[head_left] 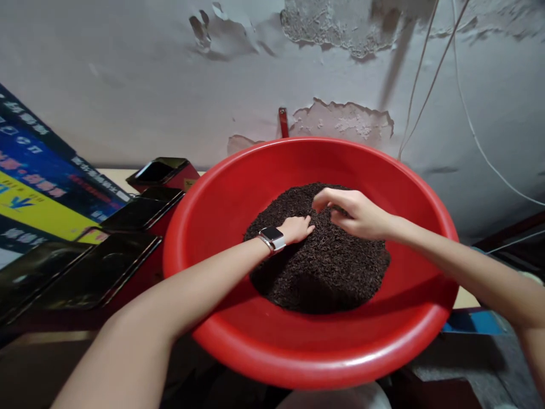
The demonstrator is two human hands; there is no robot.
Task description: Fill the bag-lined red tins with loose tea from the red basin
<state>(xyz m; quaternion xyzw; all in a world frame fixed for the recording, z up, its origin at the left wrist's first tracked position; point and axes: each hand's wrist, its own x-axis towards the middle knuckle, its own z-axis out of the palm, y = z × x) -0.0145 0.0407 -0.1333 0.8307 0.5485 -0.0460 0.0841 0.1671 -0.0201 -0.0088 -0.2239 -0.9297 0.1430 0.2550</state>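
Note:
A heap of dark, thin, twisted loose tea leaves [336, 267] lies in the bottom of a wide red plastic basin [323, 352]. My left hand [296, 229], with a watch [271, 233] on its wrist, rests on the heap. Its fingers are stretched out and partly touch the leaves. Just to the right, my right hand [357, 213] is over the heap with bent fingers. A gap shows between its thumb and forefinger, and I see nothing held there. Whether its fingertips touch the leaves I cannot tell.
Several dark, shiny-topped boxes [97, 270] stand left of the basin. Behind them leans a printed board [46, 182]. A wall [149, 85] with peeling paint rises behind. Thin cables [430, 85] hang at the right. Beneath the basin a pale rounded object [336, 397] shows.

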